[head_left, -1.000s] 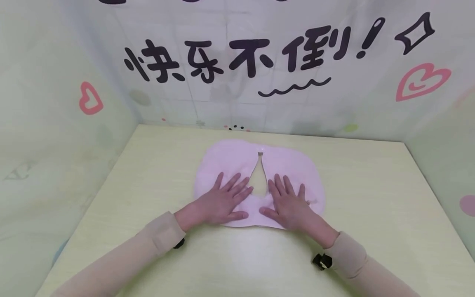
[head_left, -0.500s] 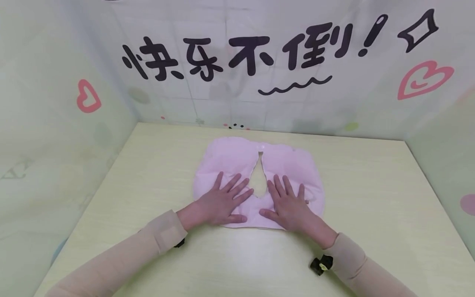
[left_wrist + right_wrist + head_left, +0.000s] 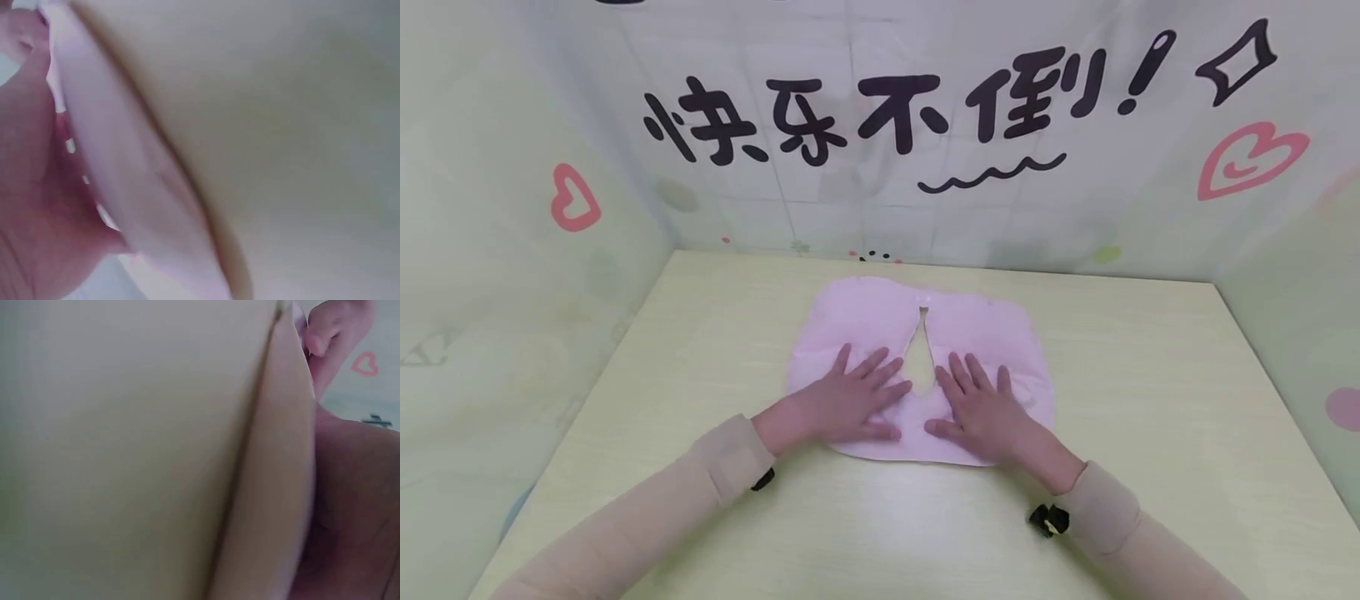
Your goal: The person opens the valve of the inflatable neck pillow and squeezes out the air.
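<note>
Head view: A pink cloth (image 3: 977, 333) lies flat on the pale yellow table (image 3: 1150, 417), near its centre. The cloth is a rounded shape with a teardrop slit (image 3: 922, 358) running from its far edge toward the middle; the table shows through the slit. The left hand (image 3: 846, 400) rests palm down on the near left part of the cloth, fingers straight and spread, gripping nothing. The right hand (image 3: 977, 408) rests palm down on the near right part, fingers likewise straight and spread, gripping nothing. The two hands lie on either side of the slit, thumbs pointing toward each other, near but apart. Both forearms wear beige sleeves (image 3: 730, 458). A black clip (image 3: 1048, 518) sits at the right wrist. The walls (image 3: 512, 333) around the table carry a printed sheet with black characters (image 3: 880, 112) and pink hearts (image 3: 1247, 162).

Left wrist view: The picture is blurred and very close. The left hand (image 3: 31, 206) fills the left edge, pressed against the cloth (image 3: 125, 181), which runs as a pink band diagonally across the table (image 3: 300, 125).

Right wrist view: Also blurred and close. The right hand (image 3: 356, 506) occupies the right edge, against the cloth's edge (image 3: 281, 475), which stands as a pale band beside the table (image 3: 125, 450). A fingertip (image 3: 325, 337) shows at top right.
</note>
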`<state>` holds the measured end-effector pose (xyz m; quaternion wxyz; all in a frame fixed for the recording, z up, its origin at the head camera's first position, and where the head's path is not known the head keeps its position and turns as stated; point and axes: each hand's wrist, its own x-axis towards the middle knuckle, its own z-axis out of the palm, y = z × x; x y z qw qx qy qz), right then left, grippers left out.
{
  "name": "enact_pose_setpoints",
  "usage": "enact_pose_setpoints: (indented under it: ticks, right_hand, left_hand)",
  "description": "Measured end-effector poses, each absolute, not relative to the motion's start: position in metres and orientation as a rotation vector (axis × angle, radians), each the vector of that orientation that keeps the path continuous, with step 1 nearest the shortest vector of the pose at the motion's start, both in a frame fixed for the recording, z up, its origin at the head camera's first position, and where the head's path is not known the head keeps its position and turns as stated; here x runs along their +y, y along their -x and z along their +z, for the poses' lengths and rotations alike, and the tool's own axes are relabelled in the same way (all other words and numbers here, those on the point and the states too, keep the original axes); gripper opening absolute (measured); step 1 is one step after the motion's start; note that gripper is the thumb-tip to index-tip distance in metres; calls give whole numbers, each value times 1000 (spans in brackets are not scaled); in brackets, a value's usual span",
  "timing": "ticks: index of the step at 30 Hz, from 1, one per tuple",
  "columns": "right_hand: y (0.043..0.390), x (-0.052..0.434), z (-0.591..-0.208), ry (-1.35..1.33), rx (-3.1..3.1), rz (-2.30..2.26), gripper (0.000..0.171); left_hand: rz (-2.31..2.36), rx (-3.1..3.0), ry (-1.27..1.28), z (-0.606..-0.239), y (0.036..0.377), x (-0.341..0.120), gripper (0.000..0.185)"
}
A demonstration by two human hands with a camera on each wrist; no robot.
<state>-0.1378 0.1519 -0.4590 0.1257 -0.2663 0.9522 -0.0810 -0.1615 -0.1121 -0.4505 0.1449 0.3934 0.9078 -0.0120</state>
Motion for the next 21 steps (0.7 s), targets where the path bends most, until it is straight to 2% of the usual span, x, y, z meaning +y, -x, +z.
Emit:
enact_pose_setpoints:
  ticks: [5,11,16,21]
  right_hand:
    - [173,159,-440,794,2834,-338,82]
    - [214,157,-447,692,2872,-320,81]
    - [221,156,-461,572,2778,-325,82]
    - [220,158,-466,491,2772,-291,82]
  left_hand:
    - [192,2802,-1069,-434,198,-112,62]
    - [185,2887,-882,-443,235,-108,67]
    - [179,2836,-765,-454,245,-107,71]
    - [149,2824,-762,-457,247,-107,73]
